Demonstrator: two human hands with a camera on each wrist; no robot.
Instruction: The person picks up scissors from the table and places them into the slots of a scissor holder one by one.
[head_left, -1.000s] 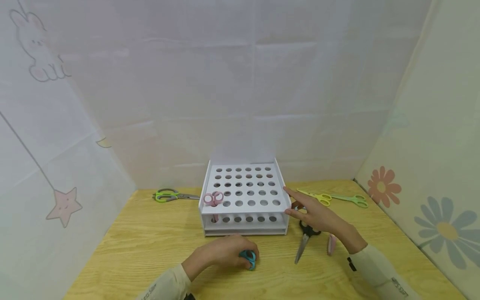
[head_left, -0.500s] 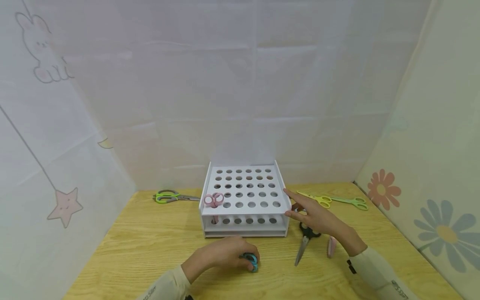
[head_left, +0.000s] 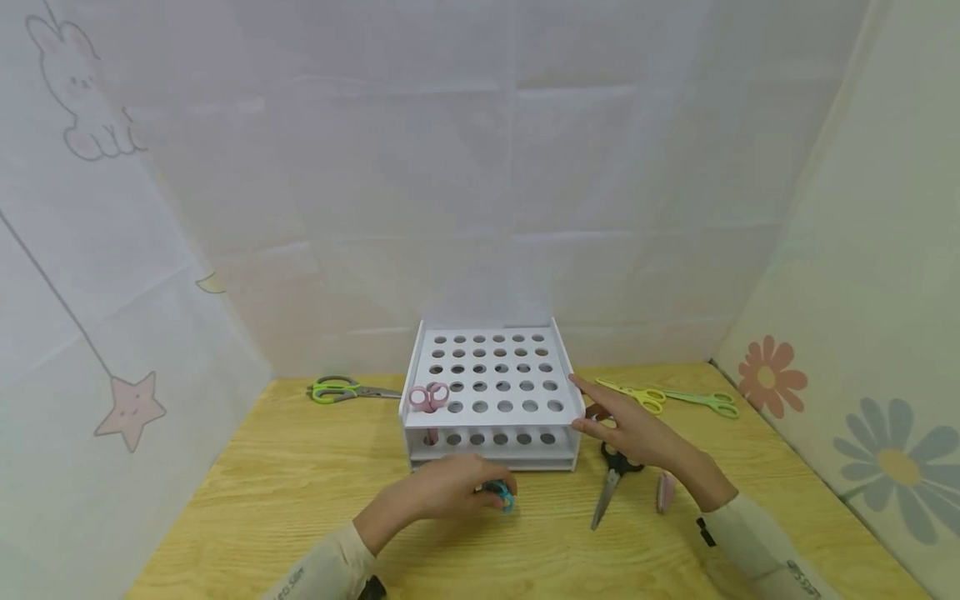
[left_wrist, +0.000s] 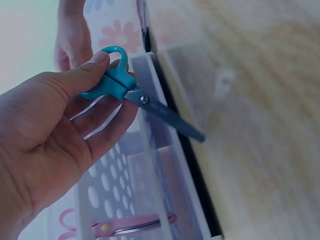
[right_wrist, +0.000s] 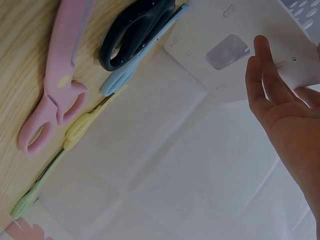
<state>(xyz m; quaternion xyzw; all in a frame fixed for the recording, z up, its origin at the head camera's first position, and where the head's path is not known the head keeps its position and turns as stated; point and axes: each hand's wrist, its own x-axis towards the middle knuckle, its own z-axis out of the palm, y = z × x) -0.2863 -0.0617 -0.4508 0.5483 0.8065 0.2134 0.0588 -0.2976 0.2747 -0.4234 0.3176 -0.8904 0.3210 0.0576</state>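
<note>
My left hand (head_left: 453,485) pinches small teal scissors (left_wrist: 116,86) by the handle, between thumb and fingers. In the left wrist view their blades point away from the palm, over the wooden tabletop. A white rack (head_left: 491,420) with rows of round holes stands just beyond this hand. Pink-handled scissors (head_left: 429,397) stand in a front-left hole, blades down. My right hand (head_left: 633,429) touches the rack's right side panel, its fingers extended, as the right wrist view (right_wrist: 292,117) also shows.
On the table right of the rack lie black-handled scissors (head_left: 611,479), pink scissors (right_wrist: 57,95), light blue scissors (right_wrist: 120,77), yellow scissors (head_left: 647,398) and green scissors (head_left: 712,402). Grey-and-green scissors (head_left: 336,390) lie to its left. Patterned fabric walls (head_left: 465,208) enclose the table.
My left hand has moved slightly forward toward the rack, carrying the teal scissors up from the tabletop. The right hand stays at the rack's side.
</note>
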